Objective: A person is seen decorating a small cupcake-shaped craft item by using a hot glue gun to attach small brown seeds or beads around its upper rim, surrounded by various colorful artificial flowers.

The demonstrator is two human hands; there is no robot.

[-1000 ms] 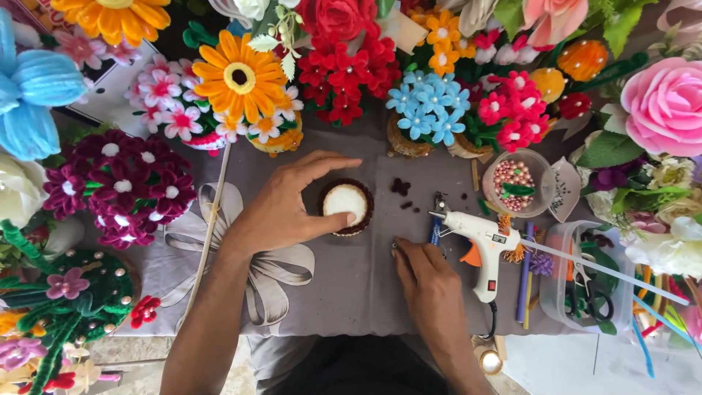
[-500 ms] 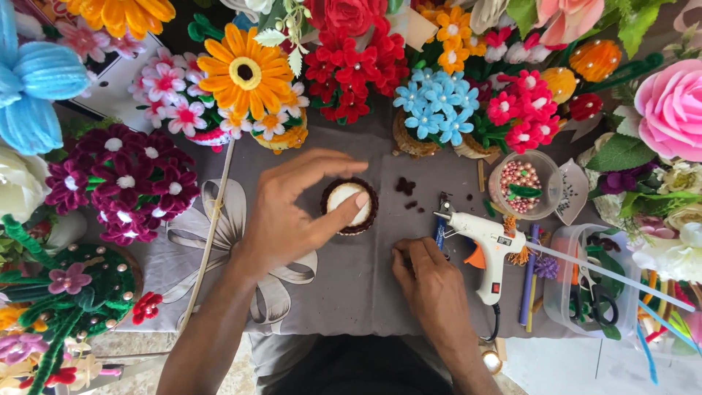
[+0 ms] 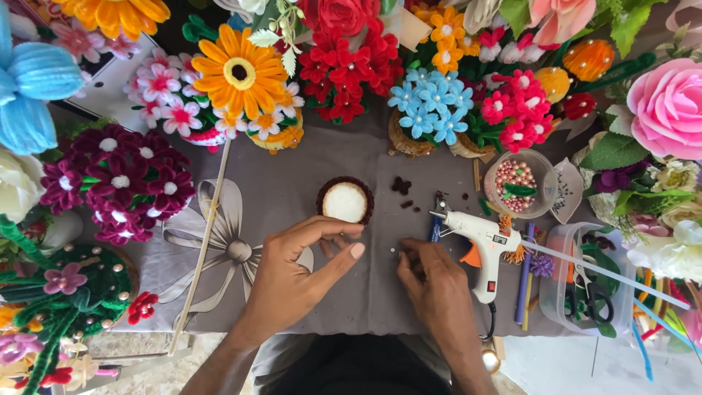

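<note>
A small round disc (image 3: 345, 201) with a white middle and a dark brown fuzzy rim lies on the grey cloth (image 3: 292, 183). My left hand (image 3: 296, 274) hovers just below it, fingers curled and apart, holding nothing. My right hand (image 3: 431, 281) rests on the cloth to the right, its fingertips pinched together near a tiny white bead (image 3: 393, 251); whether it holds anything I cannot tell. Small dark brown bits (image 3: 401, 186) lie right of the disc.
A white glue gun (image 3: 482, 241) lies to the right, beside coloured sticks and a clear box (image 3: 589, 274) with scissors. A clear cup of pink beads (image 3: 516, 179) stands behind it. Handmade flowers (image 3: 241, 69) ring the cloth. A thin wooden stick (image 3: 205, 241) lies at the left.
My left hand has let go of the disc and drawn back toward me. The disc now lies uncovered. My right hand has stayed in place.
</note>
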